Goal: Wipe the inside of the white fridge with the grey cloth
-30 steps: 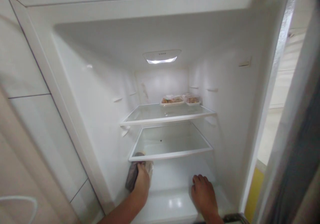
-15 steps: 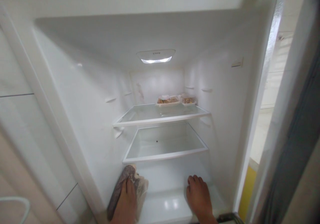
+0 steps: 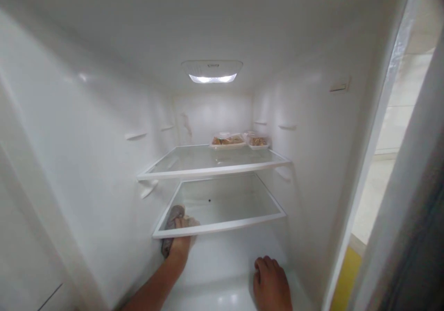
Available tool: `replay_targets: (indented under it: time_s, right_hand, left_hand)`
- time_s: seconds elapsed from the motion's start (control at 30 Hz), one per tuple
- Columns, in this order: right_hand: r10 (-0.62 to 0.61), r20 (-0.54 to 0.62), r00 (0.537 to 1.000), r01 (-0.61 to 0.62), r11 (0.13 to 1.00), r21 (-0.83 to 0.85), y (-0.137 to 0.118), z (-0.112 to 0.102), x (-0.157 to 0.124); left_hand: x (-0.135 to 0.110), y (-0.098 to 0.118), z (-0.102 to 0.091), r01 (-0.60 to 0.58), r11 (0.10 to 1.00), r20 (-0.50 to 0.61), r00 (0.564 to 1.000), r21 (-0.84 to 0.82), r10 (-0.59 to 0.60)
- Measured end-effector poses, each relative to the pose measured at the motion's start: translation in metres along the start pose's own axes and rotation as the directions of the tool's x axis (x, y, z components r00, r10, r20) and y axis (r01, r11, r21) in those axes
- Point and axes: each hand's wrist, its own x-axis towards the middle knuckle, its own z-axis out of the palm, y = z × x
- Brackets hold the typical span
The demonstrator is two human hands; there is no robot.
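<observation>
I look into an open white fridge. My left hand (image 3: pixel 179 245) presses a grey cloth (image 3: pixel 172 218) against the lower left inner wall, under the front left corner of the lower glass shelf (image 3: pixel 222 227); the fingers are partly hidden behind the shelf rim and seen through the glass. My right hand (image 3: pixel 271 286) rests palm down on the white fridge floor (image 3: pixel 222 264) at the right, fingers curled slightly, holding nothing.
An upper glass shelf (image 3: pixel 215 168) carries two wrapped food trays (image 3: pixel 227 140) at the back. The ceiling light (image 3: pixel 212 77) is on. The fridge door (image 3: pixel 412 200) stands open at the right, with pale floor beyond it.
My left hand has pushed the cloth deeper and upward, from the front edge of the floor to under the lower shelf. The view has moved closer into the fridge. My right hand stays planted.
</observation>
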Motion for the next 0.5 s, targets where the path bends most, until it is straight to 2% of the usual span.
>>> replay_targets:
  time_s: [0.17, 0.33, 0.43, 0.5]
  right_hand:
    - [0.02, -0.03, 0.999, -0.02, 1.0, -0.006, 0.005, 0.013, 0.001]
    - [-0.003, -0.052, 0.999, 0.007, 0.998, 0.068, 0.013, 0.022, 0.0]
    - [-0.024, -0.058, 0.998, 0.03, 0.994, 0.102, 0.017, 0.024, -0.002]
    - [-0.027, -0.058, 0.998, 0.034, 0.993, 0.115, 0.019, 0.025, -0.003]
  left_hand:
    - [0.035, -0.005, 0.015, 0.032, 0.999, 0.077, 0.997, -0.043, -0.029]
    - [0.061, -0.01, 0.02, 0.103, 0.975, 0.029, 0.995, -0.195, -0.1]
    - [0.068, -0.002, 0.027, 0.269, 0.913, -0.006, 0.959, -0.306, -0.285]
    - [0.07, 0.008, 0.036, 0.427, 0.819, -0.014, 0.884, -0.384, -0.468]
